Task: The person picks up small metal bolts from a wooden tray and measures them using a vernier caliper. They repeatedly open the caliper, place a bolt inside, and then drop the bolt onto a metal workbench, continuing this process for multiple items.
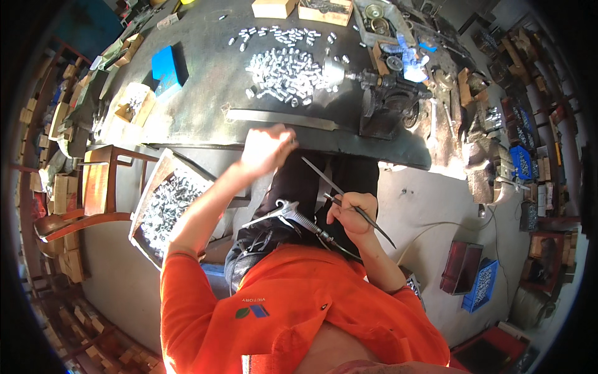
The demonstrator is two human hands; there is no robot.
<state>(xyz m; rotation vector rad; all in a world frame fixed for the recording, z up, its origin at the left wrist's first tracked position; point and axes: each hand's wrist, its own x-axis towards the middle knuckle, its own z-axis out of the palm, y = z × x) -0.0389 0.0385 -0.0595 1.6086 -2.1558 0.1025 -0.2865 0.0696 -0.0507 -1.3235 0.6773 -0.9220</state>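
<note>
Slim rod [319, 172], thin grey shaft with dark tail, sits over the person's lap, slanted; its upper end points toward the bench edge. Right hand [352, 213] is clamped on it, tail sticking out past the fist. Short metal stub also shows at those fingers; can't tell if it's a separate part. Left hand [269, 149] is up by the bench edge, fingers curled together; can't tell if a part is inside.

Air blow gun [290, 213] lies on the lap, between the forearms. Flat metal bar [280, 118] lies along the near side of the workbench [205, 87], just beyond the left hand. Behind it: heap of small metal cylinders [283, 75], bench-mounted chuck machine [389, 96] at its right. Blue box [166, 70] further left. Wooden crate [167, 163] of metal parts beside the left forearm, below bench level.
</note>
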